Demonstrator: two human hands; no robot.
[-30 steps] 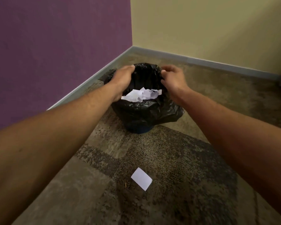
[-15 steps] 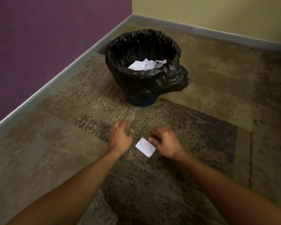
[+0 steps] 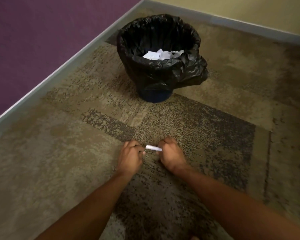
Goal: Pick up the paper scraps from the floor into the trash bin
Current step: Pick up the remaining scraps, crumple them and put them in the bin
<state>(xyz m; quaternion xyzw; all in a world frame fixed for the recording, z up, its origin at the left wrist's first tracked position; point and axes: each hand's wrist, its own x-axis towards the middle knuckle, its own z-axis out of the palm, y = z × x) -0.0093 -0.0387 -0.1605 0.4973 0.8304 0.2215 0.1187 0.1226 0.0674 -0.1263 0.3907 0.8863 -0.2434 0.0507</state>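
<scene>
My two bare forearms reach down from the near edge toward the mottled brown carpet (image 3: pixel 62 170), where my left hand (image 3: pixel 130 157) and right hand (image 3: pixel 171 154) sit close together, both curled shut. Between them is a single white paper scrap (image 3: pixel 153 148), pinched at one end by my left fingertips and at the other by my right, only a narrow strip of it showing just above the carpet. Farther off, well apart from my hands, the trash bin (image 3: pixel 154 97) stands upright near the corner, lined with a crumpled black bag (image 3: pixel 185 71) that spills over its rim. More white paper scraps (image 3: pixel 161 54) lie inside the bin. Behind it, a grey baseboard (image 3: pixel 59 73) runs along the purple wall (image 3: pixel 42 32) to meet the yellow wall (image 3: pixel 249 7).
</scene>
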